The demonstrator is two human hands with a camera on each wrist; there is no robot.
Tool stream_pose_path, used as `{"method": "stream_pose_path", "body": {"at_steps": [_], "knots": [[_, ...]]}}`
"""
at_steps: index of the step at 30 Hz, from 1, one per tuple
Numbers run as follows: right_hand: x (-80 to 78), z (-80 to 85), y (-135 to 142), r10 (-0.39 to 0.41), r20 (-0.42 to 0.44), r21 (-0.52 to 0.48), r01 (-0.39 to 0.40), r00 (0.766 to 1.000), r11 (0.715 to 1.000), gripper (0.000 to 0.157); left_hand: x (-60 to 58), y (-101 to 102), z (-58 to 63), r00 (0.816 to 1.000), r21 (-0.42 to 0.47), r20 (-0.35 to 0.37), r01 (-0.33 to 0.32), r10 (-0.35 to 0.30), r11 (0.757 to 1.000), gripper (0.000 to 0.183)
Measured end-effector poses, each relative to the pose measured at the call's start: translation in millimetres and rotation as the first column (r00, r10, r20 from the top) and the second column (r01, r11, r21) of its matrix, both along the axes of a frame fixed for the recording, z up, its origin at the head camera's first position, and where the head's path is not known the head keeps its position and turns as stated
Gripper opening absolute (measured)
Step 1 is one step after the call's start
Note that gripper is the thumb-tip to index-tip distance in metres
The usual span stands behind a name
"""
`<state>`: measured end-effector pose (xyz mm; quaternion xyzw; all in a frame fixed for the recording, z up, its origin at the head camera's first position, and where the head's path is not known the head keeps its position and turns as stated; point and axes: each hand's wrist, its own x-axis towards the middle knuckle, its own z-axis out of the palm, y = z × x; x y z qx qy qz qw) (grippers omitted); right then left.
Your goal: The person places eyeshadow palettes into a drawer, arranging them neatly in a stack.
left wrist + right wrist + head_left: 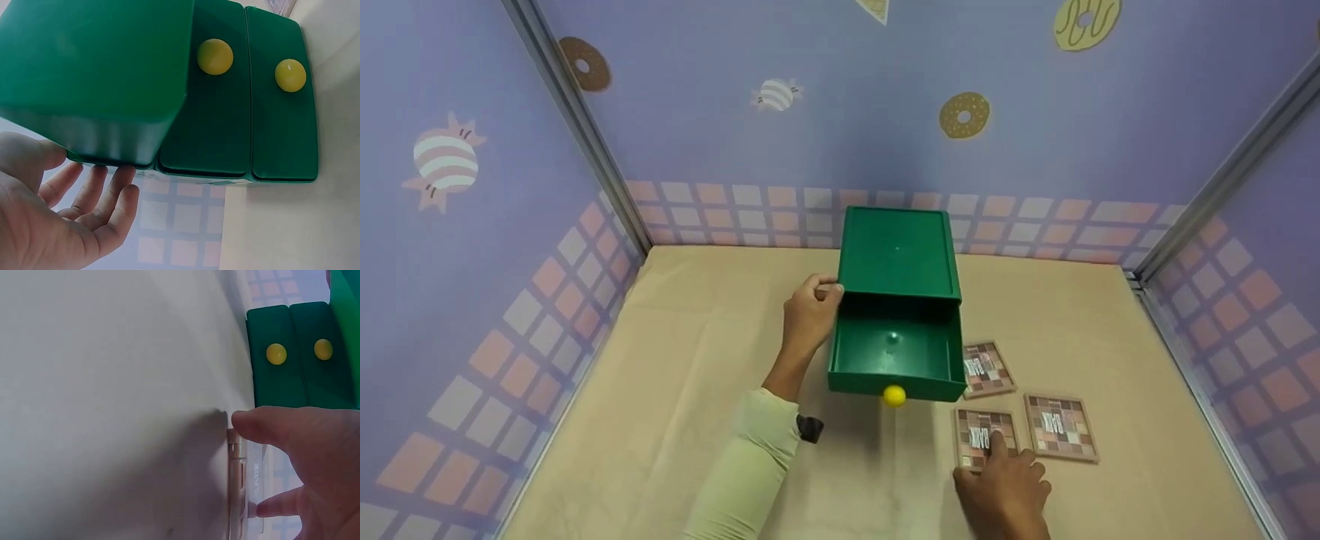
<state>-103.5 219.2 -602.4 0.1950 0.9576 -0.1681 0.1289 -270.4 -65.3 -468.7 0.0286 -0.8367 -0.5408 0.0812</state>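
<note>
A green drawer cabinet (898, 251) stands mid-table with its top drawer (896, 352) pulled out and bare inside. My left hand (812, 315) touches the cabinet's left side, its fingertips and thumb near the front corner, fingers loosely bent. At the lower right my right hand (1009, 484) is on an eyeshadow palette (975, 431) lying flat. The index finger is on the palette's lid and the thumb is at its near left corner; the hand covers the near edge. Two similar palettes, one upper (988, 369) and one right (1061, 426), lie close by.
A yellow knob (894, 396) sticks out from the pulled-out drawer. Two lower drawers with yellow knobs (290, 75) are closed. Purple patterned walls (825, 135) surround the beige table cover (675, 390) on the back and sides.
</note>
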Motion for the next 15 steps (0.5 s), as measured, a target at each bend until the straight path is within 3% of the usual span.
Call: {"method": "stream_pose_path", "body": {"at_steps": [8, 15], "knots": [[-3.7, -8.3, -1.5, 0.003, -0.077, 0.059, 0.002, 0.997, 0.998, 0.087, 0.3, -0.9, 1.8, 1.000, 0.007, 0.018, 0.014, -0.014, 1.000, 0.030], [-4.9, -11.1, 0.2, -0.039, -0.102, 0.020, 0.042, 0.994, 0.999, 0.085, 0.7, -1.1, 1.5, 1.000, 0.009, 0.011, 0.012, -0.012, 1.000, 0.031]]}}
